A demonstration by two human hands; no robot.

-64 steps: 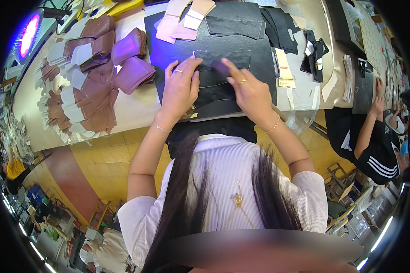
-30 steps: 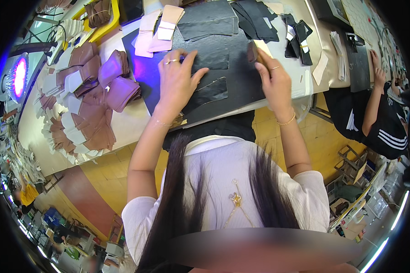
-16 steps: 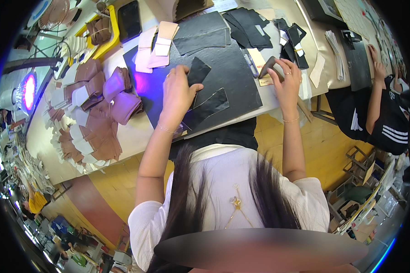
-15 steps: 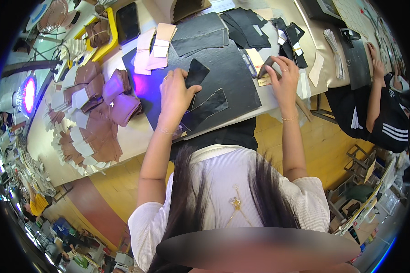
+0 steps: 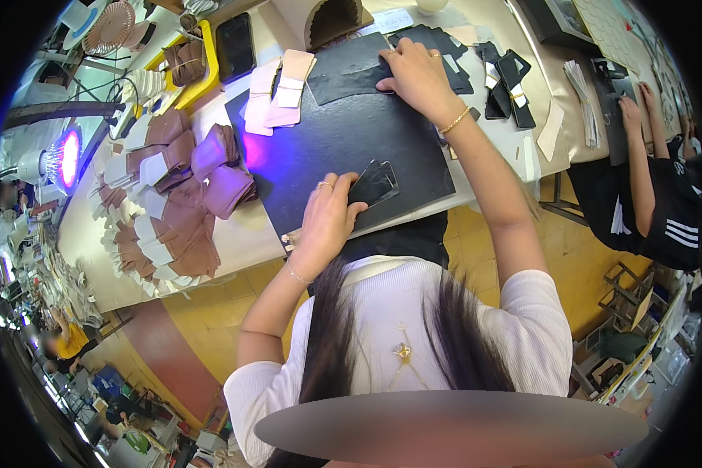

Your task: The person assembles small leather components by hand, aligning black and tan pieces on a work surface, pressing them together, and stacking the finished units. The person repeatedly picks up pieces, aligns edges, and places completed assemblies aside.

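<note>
1. Small black rectangular leather-like pieces (image 5: 376, 185) are placed over the lower part of a flat, dark, smooth board (image 5: 343, 132), at the centre of the frame; their left edge is pinched between the thumb and bent fingers of the left hand (image 5: 329, 214).
2. The board is laid on a long tan-covered table (image 5: 238, 222), curved by the lens. Below, a yellow tiled floor (image 5: 473, 249) is crossed by a red-brown band (image 5: 160, 343) at lower left.
3. Wide black sheets (image 5: 343, 70), matt and straight-edged, are touched at their right end by the right hand (image 5: 425, 74), its thumb and forefinger parted; whether a sheet is gripped cannot be told.
4. Brown leather stacks with pale grey ends (image 5: 183, 242) are fanned at left, beside thick reddish-brown folded bundles (image 5: 230, 189). Flat pink and cream strips (image 5: 261, 97) are set across the board's upper left corner.
5. A violet glow is cast on the board near a round lit lamp (image 5: 69, 158).
6. A brown arched object (image 5: 331, 23) is cut off by the top edge. Dark cut pieces (image 5: 456, 74) are partly hidden behind the right hand. At far right, a co-worker's black striped sleeve (image 5: 678, 226) is seen; the surroundings there are too distorted to make out.
</note>
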